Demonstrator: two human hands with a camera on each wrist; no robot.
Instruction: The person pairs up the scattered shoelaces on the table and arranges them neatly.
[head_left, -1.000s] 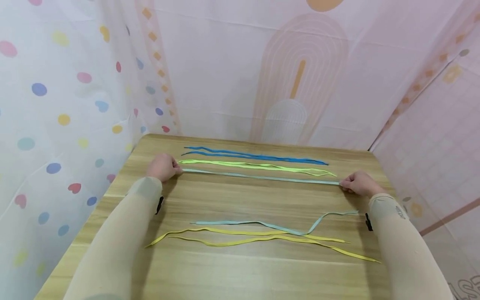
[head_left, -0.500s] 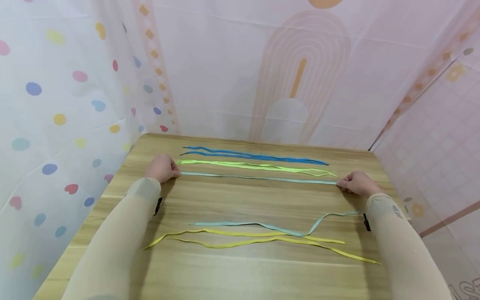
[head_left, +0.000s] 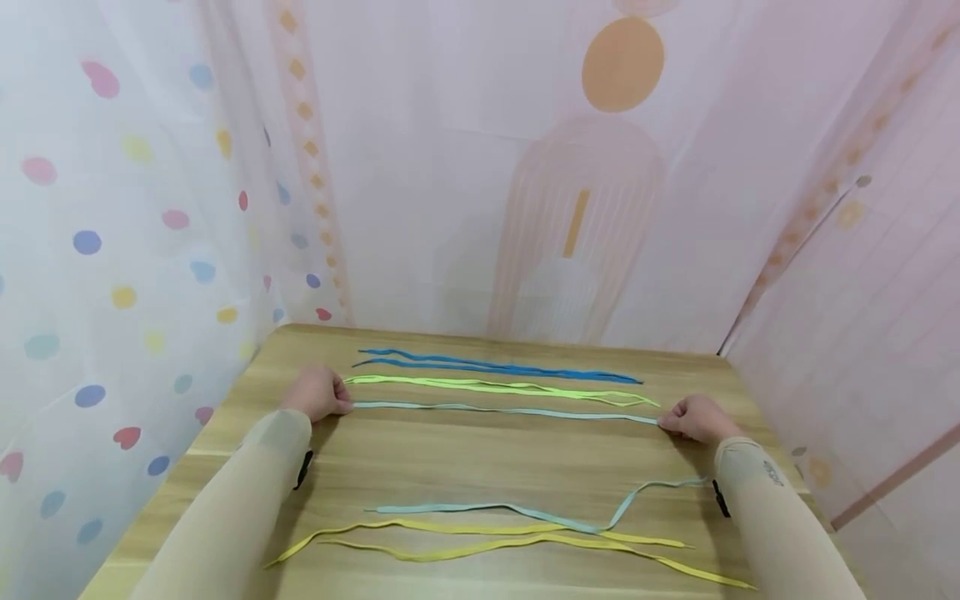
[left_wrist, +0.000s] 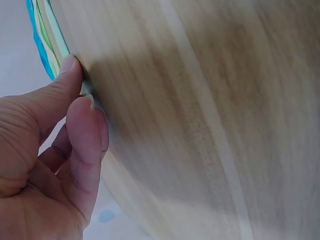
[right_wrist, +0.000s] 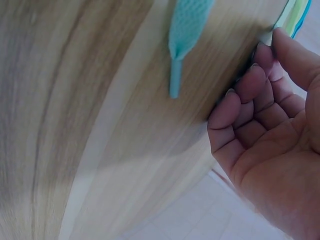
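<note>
A pale mint shoelace [head_left: 502,410] stretches almost straight across the wooden table. My left hand [head_left: 315,393] pinches its left end between thumb and fingers, close over the tabletop. At the other end, my right hand [head_left: 697,419] pinches the lace's tip; in the right wrist view the remaining fingers [right_wrist: 240,90] curl near the wood. Just beyond lie lime-green laces [head_left: 465,384], roughly parallel to the held one, and past them blue laces [head_left: 495,367]. The pinched tips are mostly hidden by the fingers.
Nearer the body, a second mint lace [head_left: 420,508] bends in the middle, its aglet [right_wrist: 175,79] showing in the right wrist view. It overlaps two wavy yellow laces [head_left: 450,553]. Patterned curtains [head_left: 420,167] surround the table [head_left: 480,458] at the back and sides.
The head view has tilted up, so the table appears lower. The held mint lace's left end has shifted slightly away from the lime laces; both hands keep their pinch.
</note>
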